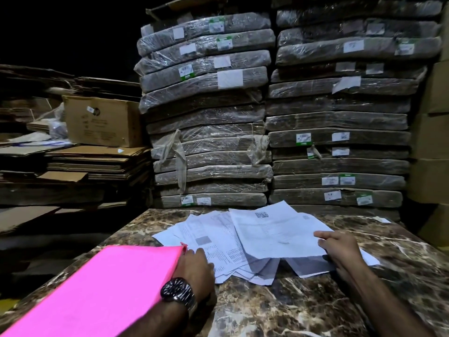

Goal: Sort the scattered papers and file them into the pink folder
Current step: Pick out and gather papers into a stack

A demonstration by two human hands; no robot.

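My left hand (194, 266) grips the pink folder (102, 288) edge, right hand (340, 249) pinches 1 top sheet (274, 229); I should lift slowly, squaring the papers (218, 242).

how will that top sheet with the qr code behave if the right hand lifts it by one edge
Probably floppy: the sheet with the QR code is thin and its near edge already curves up off the pile. Likely very light, so the right hand needs little grip. It may slide over the loose papers beneath and drag one along on the marble table.
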